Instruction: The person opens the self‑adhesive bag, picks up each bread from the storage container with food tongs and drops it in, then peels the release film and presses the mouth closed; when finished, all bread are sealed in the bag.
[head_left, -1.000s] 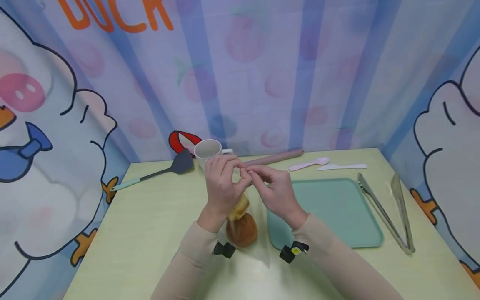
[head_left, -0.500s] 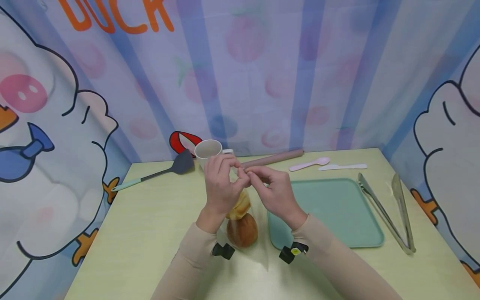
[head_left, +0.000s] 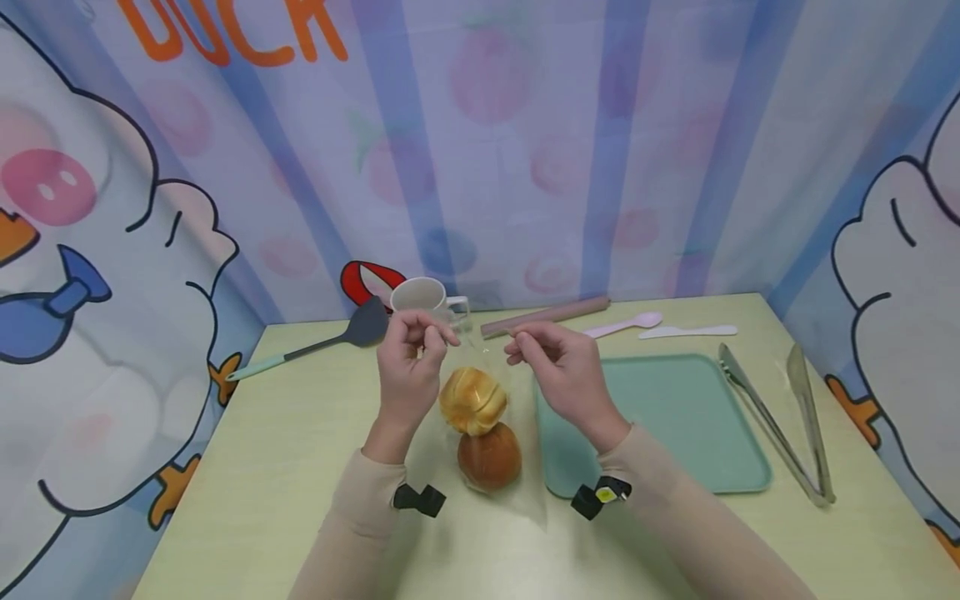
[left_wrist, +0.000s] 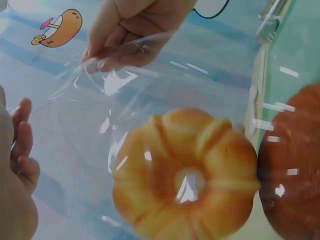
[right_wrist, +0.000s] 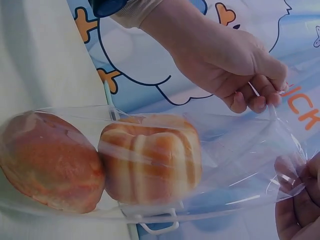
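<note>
A clear plastic bag [right_wrist: 235, 160] hangs between my hands, its mouth pulled wide. My left hand [head_left: 408, 379] pinches one side of the mouth between thumb and fingers. The other side is pinched by my right hand [head_left: 570, 375]. Inside the bag are two pieces of bread, one above the other. The upper is a golden ring-shaped bread [left_wrist: 220, 175] with ridges and a hole in its middle. Below it, touching it, sits a round brown bun [head_left: 489, 456]. In the right wrist view, the bag's film lies close around both breads.
A green tray [head_left: 652, 425] lies to the right, with metal tongs [head_left: 776, 433] beyond it. Along the back are a spatula [head_left: 322, 343], a white mug [head_left: 418, 295], a brownish rod [head_left: 547, 317], a pink spoon [head_left: 626, 325] and a white knife [head_left: 688, 332].
My hands, fingertips together at the bag's mouth before, have moved apart, the left to the left and the right slightly right. The mouth has widened and the ring-shaped bread shows fully.
</note>
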